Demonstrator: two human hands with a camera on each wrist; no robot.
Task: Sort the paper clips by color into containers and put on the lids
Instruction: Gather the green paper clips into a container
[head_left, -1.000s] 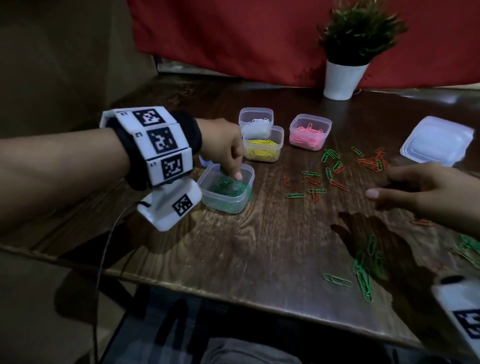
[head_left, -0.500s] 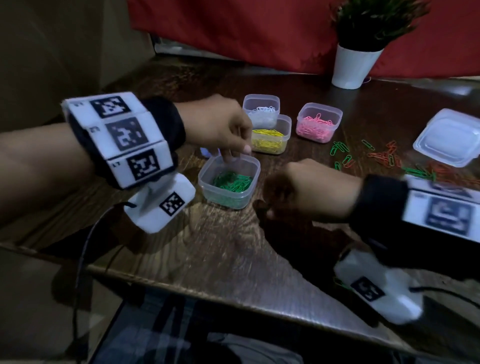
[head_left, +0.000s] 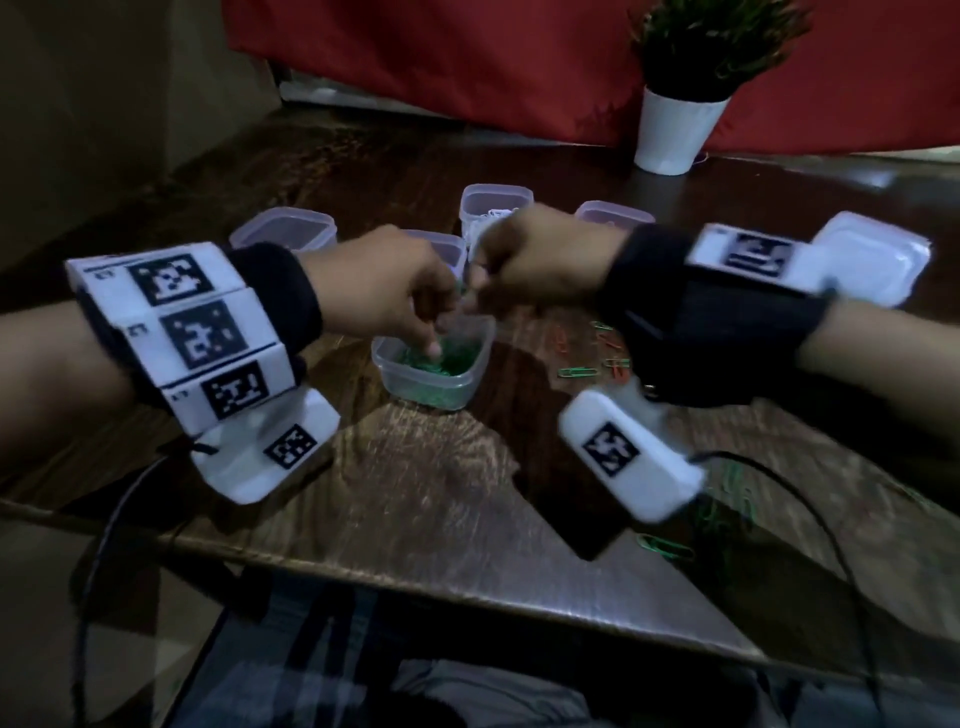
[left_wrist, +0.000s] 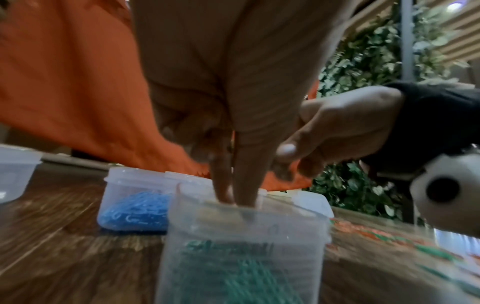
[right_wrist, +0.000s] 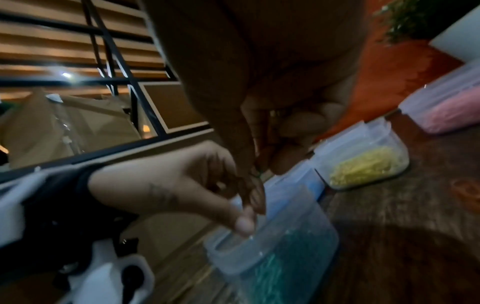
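clear green-clip container (head_left: 470, 364), half full, left hand (head_left: 387, 291) fingers inside

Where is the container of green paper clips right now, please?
In the head view the green-clip container sits centre on the table, under both hands, before the blue-clip container.

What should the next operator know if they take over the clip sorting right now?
Left hand: fingers reach down into the clear plastic tub of green clips; grip unclear.
Right hand: fingers curled above that tub, beside the left hand; it seems to pinch something green, blurred.
Done: blue clip tub, yellow clip tub and pink clip tub hold clips; all open.
Left: loose green and orange clips on the dark wooden table, more green ones near its front edge. Clear lid far right; no lids on yet.
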